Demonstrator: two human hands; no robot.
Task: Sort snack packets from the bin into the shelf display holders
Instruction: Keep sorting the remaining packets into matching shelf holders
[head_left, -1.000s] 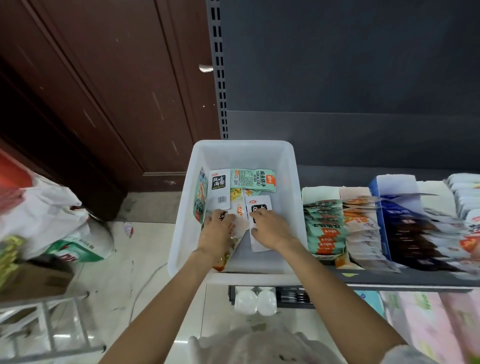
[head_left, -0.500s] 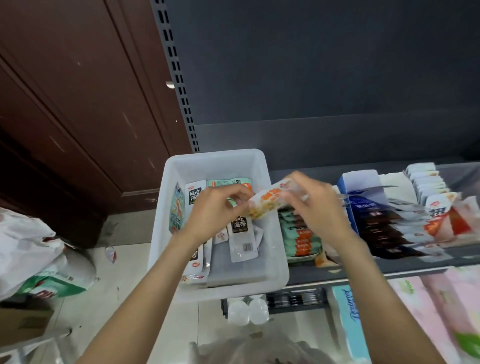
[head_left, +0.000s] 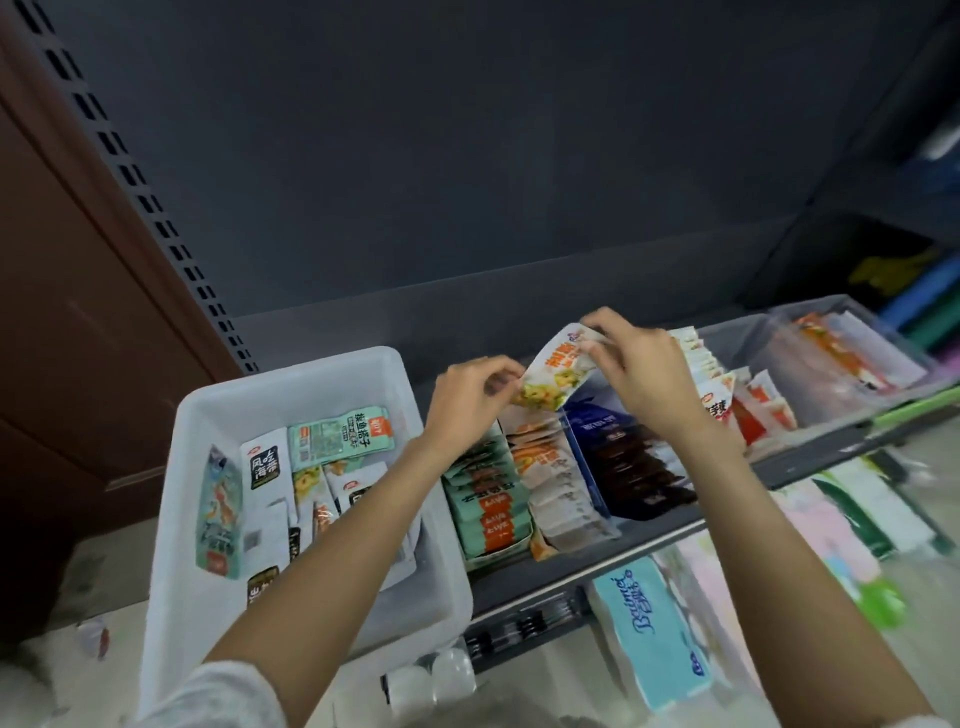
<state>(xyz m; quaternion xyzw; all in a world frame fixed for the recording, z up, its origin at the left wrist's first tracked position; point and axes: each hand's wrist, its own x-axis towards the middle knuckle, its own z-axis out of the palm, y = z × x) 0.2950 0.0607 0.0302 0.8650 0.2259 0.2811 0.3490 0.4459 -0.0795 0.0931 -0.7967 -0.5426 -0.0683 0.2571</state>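
Orange-and-white snack packet (head_left: 553, 373), pinched by both hands (head_left: 470, 396) (head_left: 641, 371)

Our left forearm covers several packets in the white bin (head_left: 218, 415), so we cannot count them. The left hand (head_left: 470, 397) hides the lower end of the held packet (head_left: 553, 371); its print is too blurred to read. Far-right clear holder (head_left: 748, 332): contents smeared. The tissue packs (head_left: 654, 629) below the shelf run off the bottom edge.
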